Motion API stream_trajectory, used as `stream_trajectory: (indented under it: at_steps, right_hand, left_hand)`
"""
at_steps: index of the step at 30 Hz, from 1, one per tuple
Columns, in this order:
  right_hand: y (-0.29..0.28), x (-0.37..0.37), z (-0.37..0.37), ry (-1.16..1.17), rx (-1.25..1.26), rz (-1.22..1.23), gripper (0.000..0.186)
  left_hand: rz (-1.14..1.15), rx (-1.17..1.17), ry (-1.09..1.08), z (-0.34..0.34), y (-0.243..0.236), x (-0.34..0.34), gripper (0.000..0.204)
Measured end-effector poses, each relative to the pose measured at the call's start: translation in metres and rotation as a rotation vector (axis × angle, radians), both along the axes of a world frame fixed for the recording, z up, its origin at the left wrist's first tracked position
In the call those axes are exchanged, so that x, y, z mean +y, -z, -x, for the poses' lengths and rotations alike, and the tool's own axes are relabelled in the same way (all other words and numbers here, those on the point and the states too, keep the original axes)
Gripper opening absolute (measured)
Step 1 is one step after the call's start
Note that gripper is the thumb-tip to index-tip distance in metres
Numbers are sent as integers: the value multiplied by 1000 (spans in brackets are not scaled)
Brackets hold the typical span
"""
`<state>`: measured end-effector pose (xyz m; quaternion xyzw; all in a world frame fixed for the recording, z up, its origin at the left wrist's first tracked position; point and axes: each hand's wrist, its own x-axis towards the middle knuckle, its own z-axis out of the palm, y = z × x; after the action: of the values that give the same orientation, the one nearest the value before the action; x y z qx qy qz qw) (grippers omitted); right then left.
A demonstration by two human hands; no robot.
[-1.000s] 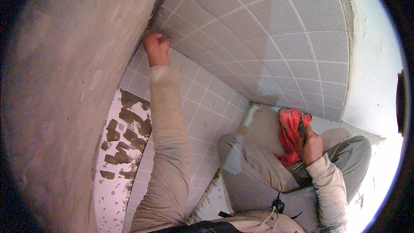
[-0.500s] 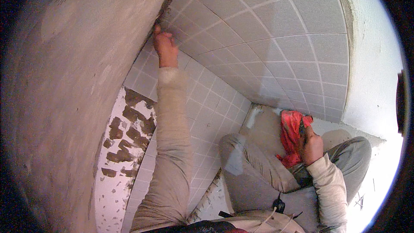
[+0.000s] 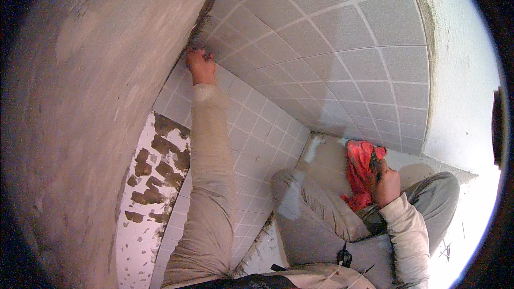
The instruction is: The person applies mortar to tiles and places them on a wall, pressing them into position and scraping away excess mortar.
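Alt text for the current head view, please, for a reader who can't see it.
A person's left hand reaches into a corner between grey square tiles and a bare brownish wall, while the right hand grips a crumpled red cloth or bag near bent knees. Brown patches mark a white strip at left.

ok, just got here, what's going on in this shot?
One person sits with knees bent beside grey tiled walls. The left hand is raised at the far corner, by the edge of a rough plaster surface; whether it holds anything isn't clear. The right hand grips a crumpled red bundle low near the lap. A white strip with dark patches is untiled.
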<state>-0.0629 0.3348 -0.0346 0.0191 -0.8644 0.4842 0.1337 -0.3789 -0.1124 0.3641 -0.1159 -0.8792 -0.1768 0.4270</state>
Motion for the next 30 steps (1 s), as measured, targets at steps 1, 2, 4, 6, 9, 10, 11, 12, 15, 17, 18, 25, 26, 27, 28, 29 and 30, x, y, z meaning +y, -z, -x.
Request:
stream_trajectory:
  at_steps: [1, 2, 4, 6, 9, 10, 11, 12, 15, 17, 18, 25, 26, 27, 28, 29, 30]
  right_hand:
    - [3, 6, 1, 10, -12, -16, 17]
    - [-2, 7, 0, 5, 17, 7, 20]
    - [-14, 10, -2, -4, 73, 49, 26]
    - [-14, 1, -3, -37, 77, 84, 32]
    - [-14, -2, -3, -50, 90, 97, 32]
    - [-14, -3, -4, -55, 100, 102, 30]
    - [-16, -5, -5, -60, 93, 106, 28]
    - [-15, -5, -4, -54, 83, 97, 27]
    - [-6, 9, 1, 13, 49, 58, 22]
    - [-7, -1, -1, -9, 54, 80, 20]
    - [-7, -4, -1, -18, 60, 78, 19]
    - [-1, -1, 1, -3, 40, 32, 17]
    - [-1, -3, 1, -8, 38, 42, 17]
    - [-2, -4, 1, -12, 37, 52, 16]
    - [-3, -5, 0, -17, 35, 62, 16]
    - [-3, -3, 1, -7, 57, 60, 17]
    - [-3, -2, 1, -2, 80, 63, 17]
  left_hand:
    - [22, -27, -53, 4, 12, 15, 48]
    - [268, 43, -161, -3, 16, 17, 48]
    - [147, 38, -73, -2, 23, 29, 49]
    - [-359, -58, 188, -6, -1, 15, 51]
    - [-529, -72, 288, -8, -6, 17, 51]
    - [-523, -67, 290, -11, -7, 19, 52]
    - [-516, -59, 292, -15, -10, 21, 52]
    - [-607, -69, 323, -17, -7, 33, 52]
    - [-1093, -140, 485, -27, 12, 109, 49]
    - [-1038, -149, 496, -39, -6, 94, 52]
    - [-1015, -157, 503, -43, -13, 89, 54]
    - [-932, -92, 472, -51, -4, 116, 46]
    - [-821, -78, 452, -54, -3, 116, 47]
    - [-710, -65, 430, -56, -2, 117, 47]
    - [-818, -105, 467, -58, -3, 118, 49]
    - [-935, -150, 514, -61, -4, 132, 51]
    - [-965, -154, 516, -63, -2, 139, 51]
